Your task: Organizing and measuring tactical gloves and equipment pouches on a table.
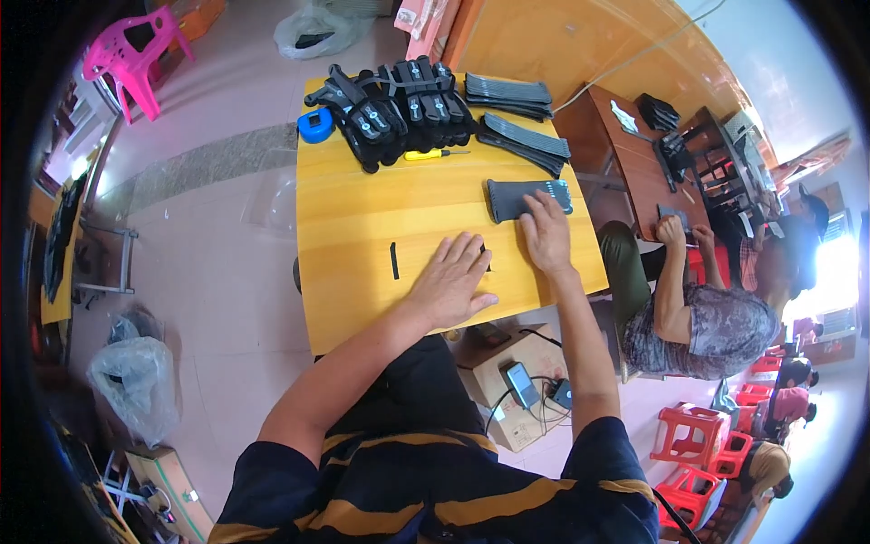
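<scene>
At three o'clock on the worktop, one flat dark piece lies under the fingertips of my right hand, which is spread and grips nothing. My left hand rests palm down at six o'clock, fingers extended, partly covering a black strip; a second strip lies at eight. Progress, in my judgement: midway; the black bundles at twelve look done, the flat stacks at one appear pending. Containers: floor bag at eight, contents unclear; another bag at eleven, something dark inside; cardboard box at five, contents unseen.
</scene>
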`<move>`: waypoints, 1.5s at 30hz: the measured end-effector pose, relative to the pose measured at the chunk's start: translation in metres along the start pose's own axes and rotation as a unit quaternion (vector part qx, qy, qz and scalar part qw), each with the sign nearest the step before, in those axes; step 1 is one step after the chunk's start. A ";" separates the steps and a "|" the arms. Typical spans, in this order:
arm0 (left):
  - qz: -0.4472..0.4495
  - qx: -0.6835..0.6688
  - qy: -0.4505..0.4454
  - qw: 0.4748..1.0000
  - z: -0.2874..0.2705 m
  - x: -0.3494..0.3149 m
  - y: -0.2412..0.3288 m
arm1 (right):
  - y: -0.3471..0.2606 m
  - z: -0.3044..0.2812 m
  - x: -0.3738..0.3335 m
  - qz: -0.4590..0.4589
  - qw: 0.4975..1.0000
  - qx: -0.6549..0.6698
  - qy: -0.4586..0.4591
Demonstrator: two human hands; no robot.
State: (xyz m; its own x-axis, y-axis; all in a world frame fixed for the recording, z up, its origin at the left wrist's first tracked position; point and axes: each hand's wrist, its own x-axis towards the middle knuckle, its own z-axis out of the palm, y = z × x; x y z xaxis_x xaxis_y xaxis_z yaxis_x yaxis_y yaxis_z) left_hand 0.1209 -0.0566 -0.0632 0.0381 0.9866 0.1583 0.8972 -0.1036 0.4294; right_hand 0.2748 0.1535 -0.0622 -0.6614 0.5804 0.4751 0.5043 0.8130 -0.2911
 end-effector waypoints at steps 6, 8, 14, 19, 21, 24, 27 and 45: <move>0.006 -0.007 0.007 1.000 0.000 -0.001 0.000 | -0.013 0.033 0.018 0.016 1.000 -0.006 0.012; 0.008 -0.006 0.008 1.000 0.000 -0.001 0.000 | -0.016 0.037 0.025 0.050 0.998 -0.025 0.019; 0.008 -0.011 0.009 1.000 0.002 -0.001 -0.002 | -0.030 0.034 0.033 0.102 0.994 -0.049 0.005; 0.015 -0.006 -0.012 1.000 -0.006 0.002 0.002 | -0.021 0.027 0.036 0.123 0.991 -0.052 0.012; 0.013 -0.013 0.016 1.000 -0.003 0.000 0.001 | -0.020 0.027 0.037 0.136 0.989 -0.048 0.015; 0.011 -0.012 0.018 1.000 0.001 -0.001 0.002 | -0.020 0.025 0.038 0.143 0.989 -0.037 -0.004; 0.005 -0.008 0.004 1.000 0.003 0.000 0.002 | -0.023 0.029 0.045 0.093 0.993 -0.056 0.046; -0.002 -0.199 0.139 0.970 0.008 0.005 -0.013 | -0.031 -0.010 0.069 0.100 0.993 0.041 -0.042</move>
State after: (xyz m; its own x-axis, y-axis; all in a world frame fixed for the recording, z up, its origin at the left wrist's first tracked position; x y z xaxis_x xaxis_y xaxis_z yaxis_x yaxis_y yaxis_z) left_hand 0.1127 -0.0494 -0.0749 -0.1353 0.9206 0.3663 0.6543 -0.1946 0.7308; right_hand 0.2188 0.1680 -0.0122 -0.5980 0.7298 0.3313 0.5859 0.6801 -0.4406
